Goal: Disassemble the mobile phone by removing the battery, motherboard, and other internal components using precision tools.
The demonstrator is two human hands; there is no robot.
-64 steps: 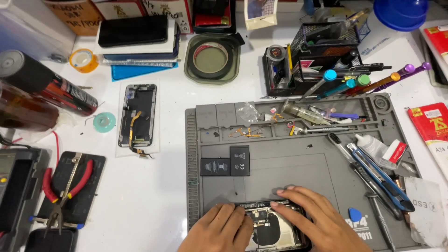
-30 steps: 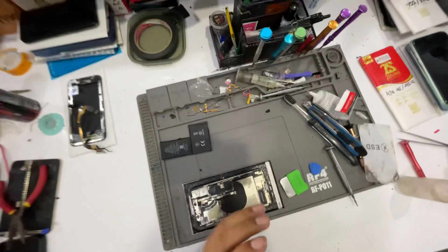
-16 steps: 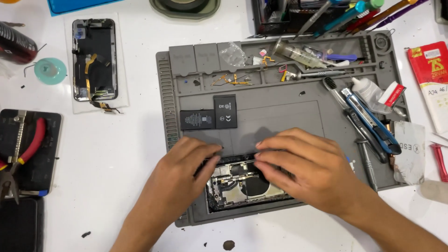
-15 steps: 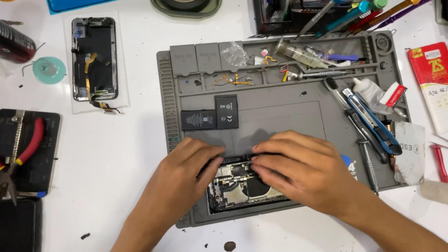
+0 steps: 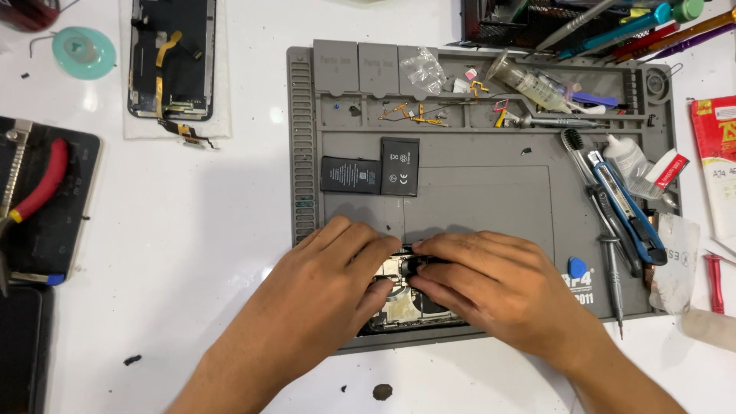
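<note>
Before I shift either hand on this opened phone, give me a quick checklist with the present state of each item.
1. Both hands on the opened phone: ok. Left hand and right hand both rest on it.
2. Phone lying inside the grey work mat: ok, near the front edge.
3. What the fingertips pinch at the phone's upper end: cannot tell, a small dark part is mostly covered.
4. Black L-shaped battery apart from the hands: ok, it lies higher on the mat.
5. Blue-handled tools out of the right hand's way: ok, at the mat's right side.
6. Loose small parts in the top tray: ok, untouched.
</note>
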